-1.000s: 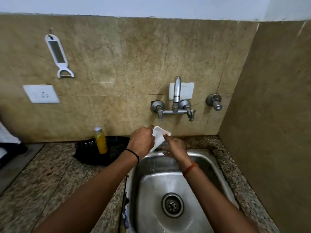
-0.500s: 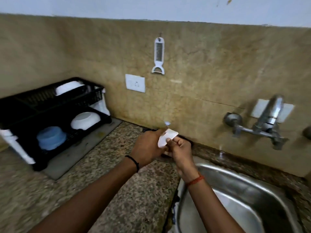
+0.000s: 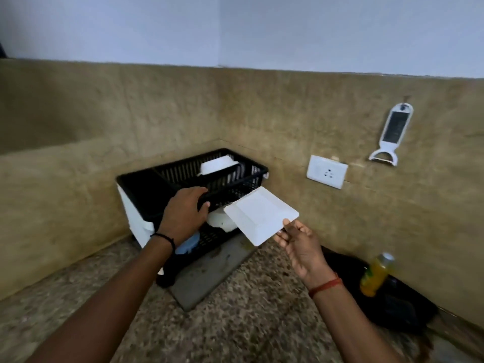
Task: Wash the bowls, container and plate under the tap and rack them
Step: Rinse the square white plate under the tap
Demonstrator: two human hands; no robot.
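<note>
The right hand (image 3: 301, 244) pinches the plate (image 3: 260, 214) by one corner, in the air just before the rack (image 3: 235, 183), while the left hand (image 3: 184, 212) grips the rack's front edge, probably to steady it.

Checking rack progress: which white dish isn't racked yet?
The flat square plate, pinched at its corner by the right hand, in the air beside the rack. The other white dishes sit inside the rack's tiers.
</note>
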